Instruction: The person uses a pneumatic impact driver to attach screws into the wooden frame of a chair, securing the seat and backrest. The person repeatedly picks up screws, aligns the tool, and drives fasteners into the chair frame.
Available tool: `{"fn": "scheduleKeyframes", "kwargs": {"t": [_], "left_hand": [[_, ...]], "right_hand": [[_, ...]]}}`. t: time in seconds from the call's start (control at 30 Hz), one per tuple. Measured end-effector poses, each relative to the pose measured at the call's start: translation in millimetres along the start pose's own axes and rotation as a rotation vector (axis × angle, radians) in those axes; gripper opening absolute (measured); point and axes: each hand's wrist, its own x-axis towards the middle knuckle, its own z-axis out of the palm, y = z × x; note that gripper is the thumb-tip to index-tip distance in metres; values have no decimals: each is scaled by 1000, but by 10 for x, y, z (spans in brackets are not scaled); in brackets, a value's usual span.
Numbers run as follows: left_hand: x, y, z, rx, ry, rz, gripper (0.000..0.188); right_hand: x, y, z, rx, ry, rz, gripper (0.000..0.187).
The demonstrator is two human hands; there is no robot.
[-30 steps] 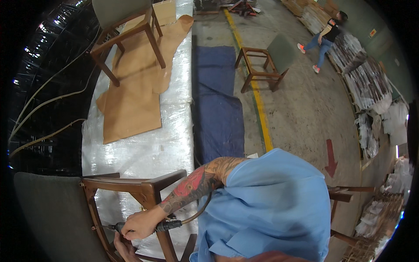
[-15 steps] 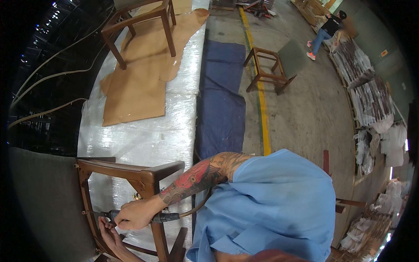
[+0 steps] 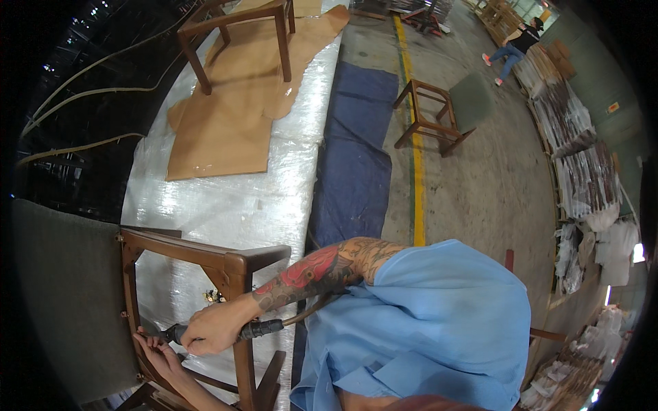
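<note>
A wooden chair frame [image 3: 185, 251] lies on its side on the wrapped table, its grey upholstered panel [image 3: 65, 301] at the far left. My right hand [image 3: 214, 329] is closed around a black power screwdriver [image 3: 260, 329] with a hose or cord at its rear end. The tool's front end points left at the rail beside the panel. There my left hand [image 3: 156, 353] has its fingers bent together at the tip; what they pinch is too small to make out. Small metal fasteners [image 3: 124, 314] stick out along that rail. A little pile of loose hardware [image 3: 214, 296] lies inside the frame.
Brown cardboard [image 3: 219, 147] covers part of the plastic-wrapped table [image 3: 284, 198], with another chair [image 3: 236, 24] standing on it. A blue sheet [image 3: 353, 157] runs alongside. One chair [image 3: 432, 116] stands on the floor by a yellow line. A person [image 3: 514, 49] is near the wrapped stacks [image 3: 582, 171].
My left hand's fingers have shifted left and slightly up along the tool's tip to the rail. The screwdriver has moved slightly up in view. The person at the back has changed stride.
</note>
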Motion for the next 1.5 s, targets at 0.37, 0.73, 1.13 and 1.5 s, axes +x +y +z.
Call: {"fn": "scheduleKeyframes", "kwargs": {"t": [0.37,0.73,1.13,1.5], "left_hand": [[28,70,-179,166,86,12,32],[-60,91,-55,72,8,2,24],[-154,123,170,-113,-55,93,19],[-229,157,448,48,-184,37,19]], "right_hand": [[25,47,39,-13,-38,-39,33],[42,94,37,27,-66,-21,32],[45,84,41,103,-59,-95,28],[46,85,-15,132,-35,-56,28]]}}
